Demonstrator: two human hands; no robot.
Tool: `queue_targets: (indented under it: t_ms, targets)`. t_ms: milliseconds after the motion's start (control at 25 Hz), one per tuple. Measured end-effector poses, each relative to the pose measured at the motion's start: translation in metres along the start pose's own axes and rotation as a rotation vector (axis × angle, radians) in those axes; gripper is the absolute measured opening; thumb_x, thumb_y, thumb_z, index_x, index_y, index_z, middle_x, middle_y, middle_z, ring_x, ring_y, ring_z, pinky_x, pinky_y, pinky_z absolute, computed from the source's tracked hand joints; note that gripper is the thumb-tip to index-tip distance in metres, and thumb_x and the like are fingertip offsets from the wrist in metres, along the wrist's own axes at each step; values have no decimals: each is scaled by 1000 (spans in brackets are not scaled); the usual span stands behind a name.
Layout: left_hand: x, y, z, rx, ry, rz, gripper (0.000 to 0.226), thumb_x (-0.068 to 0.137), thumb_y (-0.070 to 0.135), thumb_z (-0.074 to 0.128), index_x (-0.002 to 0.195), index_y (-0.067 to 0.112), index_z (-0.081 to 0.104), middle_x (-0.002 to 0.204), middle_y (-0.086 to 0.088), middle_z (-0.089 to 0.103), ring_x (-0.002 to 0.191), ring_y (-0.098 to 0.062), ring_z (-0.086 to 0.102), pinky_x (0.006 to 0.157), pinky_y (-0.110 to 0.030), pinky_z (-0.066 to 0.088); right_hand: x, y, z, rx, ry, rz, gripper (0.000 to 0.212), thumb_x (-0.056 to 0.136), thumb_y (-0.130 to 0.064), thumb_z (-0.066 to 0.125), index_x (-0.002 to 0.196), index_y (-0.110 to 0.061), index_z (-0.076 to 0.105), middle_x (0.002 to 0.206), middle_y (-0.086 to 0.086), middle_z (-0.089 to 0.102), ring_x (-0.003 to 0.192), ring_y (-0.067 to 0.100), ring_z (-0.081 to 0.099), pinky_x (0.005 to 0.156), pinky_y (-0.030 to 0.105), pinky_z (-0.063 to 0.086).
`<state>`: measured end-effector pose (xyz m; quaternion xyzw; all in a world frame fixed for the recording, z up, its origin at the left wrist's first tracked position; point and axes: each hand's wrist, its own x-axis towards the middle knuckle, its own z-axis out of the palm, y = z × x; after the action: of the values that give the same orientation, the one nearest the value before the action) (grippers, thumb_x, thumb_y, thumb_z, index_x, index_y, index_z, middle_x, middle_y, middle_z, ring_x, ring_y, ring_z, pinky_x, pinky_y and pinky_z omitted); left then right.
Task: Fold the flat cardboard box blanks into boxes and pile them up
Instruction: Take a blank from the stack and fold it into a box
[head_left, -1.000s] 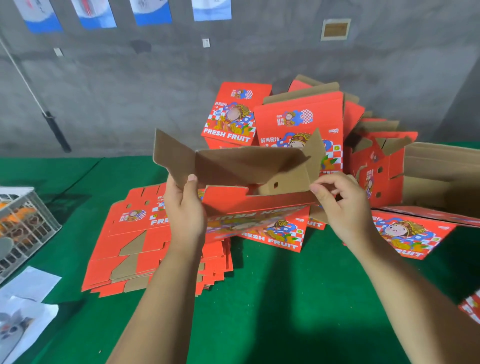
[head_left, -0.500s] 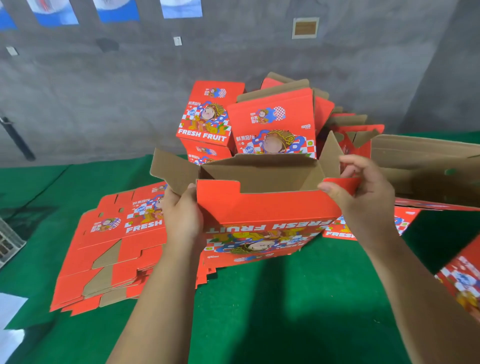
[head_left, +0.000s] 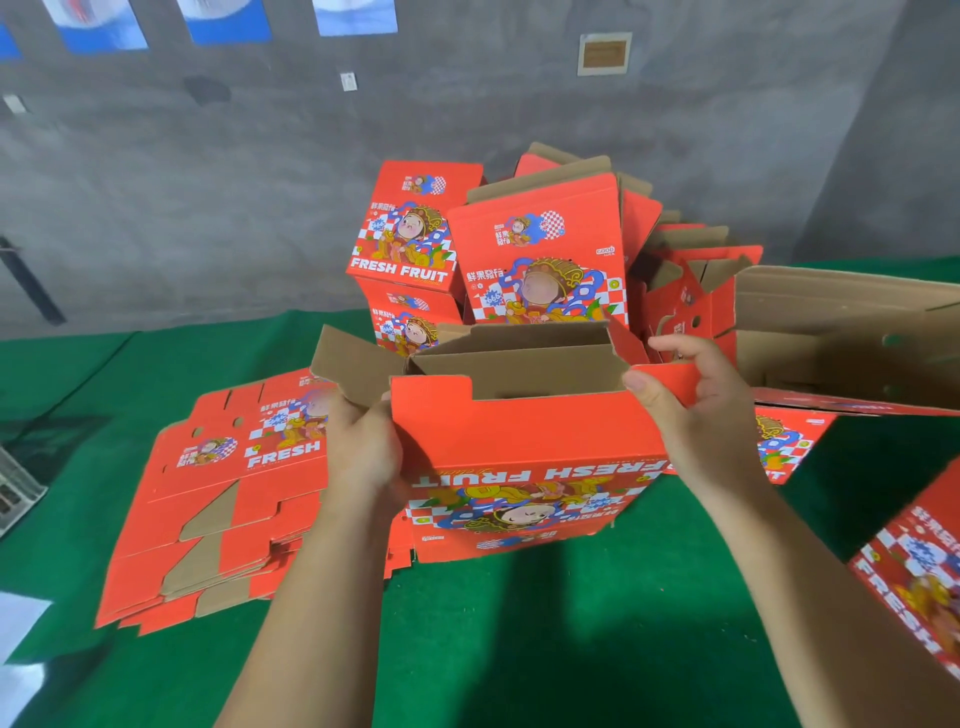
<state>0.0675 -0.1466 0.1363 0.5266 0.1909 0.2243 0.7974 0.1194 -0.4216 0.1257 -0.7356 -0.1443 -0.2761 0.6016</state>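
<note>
Both grips hold your half-formed box (head_left: 524, 457), flaps open; folded pile (head_left: 540, 244) behind, blanks (head_left: 208, 499) remain.

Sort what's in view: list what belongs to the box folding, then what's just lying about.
Job:
left hand
right hand
half-opened red box
stack of flat blanks
pile of folded boxes

Lying about:
white paper
wire crate
wall posters

even, fairly bright light from above; soft dark shadows of the arms fall on the green counter (head_left: 597, 649) toward the viewer. no glare. the wide lens bends the edges, and the posters (head_left: 228, 18) at the top look blurred.
</note>
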Motion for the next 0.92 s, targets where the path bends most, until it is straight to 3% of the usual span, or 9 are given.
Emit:
queue_targets:
  t_ms: [80,160,280,440,600,760,840,920]
  targets:
    - [0,12,-4,-22,-27,-34,24,99,3,58,99,23,71,85,-7,77,67,-24,72,63,-45,62,4,-7,0,5,4,-33,35,77,-49,79,109,-39,67,101,-27,69,90,-2,67,74,8,46]
    - [0,21,-9,-27,-41,-79,30,100,3,54,86,22,72,74,-4,76,57,-20,72,50,-38,59,6,-15,0,1,4,-48,33,79,-50,79,109,-41,67,100,-21,71,90,2,69,73,11,48]
    - [-2,20,-11,2,-35,-103,27,101,1,51,88,20,66,66,-1,74,50,-17,69,44,-34,57,5,-22,0,-23,-21,-38,34,81,-50,78,111,-36,68,103,-9,74,96,7,70,79,17,51]
    - [1,13,-23,-5,-8,-161,31,99,-2,48,85,18,66,64,-5,73,47,-19,68,42,-39,56,-2,-27,4,-73,-41,-30,31,81,-48,79,109,-36,70,101,-22,73,93,-4,65,77,7,41]
    - [9,-12,-38,46,9,-279,30,101,5,47,90,21,69,72,-10,72,51,-24,69,61,-48,59,-11,-18,9,-102,-84,29,33,81,-48,81,111,-38,70,104,-34,68,99,-9,63,82,6,41]
    - [17,-59,-38,17,144,-165,24,101,1,50,108,21,62,90,-17,71,68,-29,67,64,-43,58,-25,7,11,-207,-193,199,44,82,-50,82,121,-41,64,104,-41,64,104,-13,59,86,18,44]
    - [22,-82,-42,175,233,-90,23,102,4,47,117,18,58,107,-20,69,89,-36,68,82,-51,58,-36,22,7,-336,-281,263,53,85,-60,74,133,-47,56,122,-32,63,118,4,61,88,25,42]
    - [21,-94,-43,291,270,7,23,103,6,44,121,15,54,116,-14,67,112,-39,64,100,-55,52,-40,34,1,-499,-391,258,58,89,-73,59,142,-53,43,152,-18,50,132,18,55,92,32,42]
